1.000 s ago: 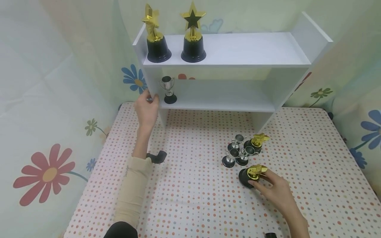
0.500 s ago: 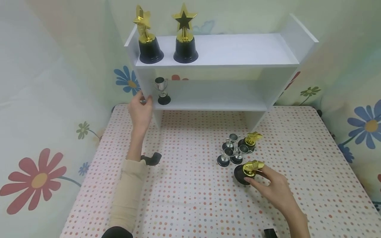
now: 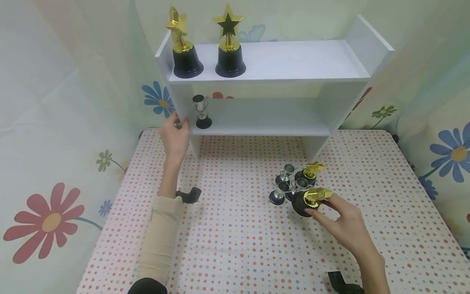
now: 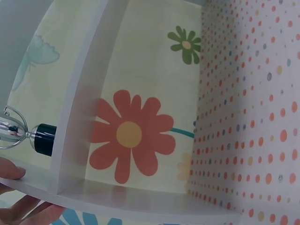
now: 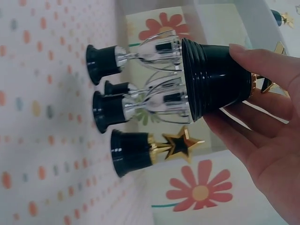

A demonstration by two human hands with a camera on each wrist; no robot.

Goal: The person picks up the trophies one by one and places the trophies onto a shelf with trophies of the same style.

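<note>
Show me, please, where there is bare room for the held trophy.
The upper shelf is bare right of its two star trophies, the lower shelf right of its silver cup, and the table left of three small cups. Those cups and another star trophy crowd the spot by the held trophy.

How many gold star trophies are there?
4: one star trophy at the left of the top shelf, a second just right of it, a third standing on the table beside the silver cups, and a fourth in the right hand's grip. No others show.
</note>
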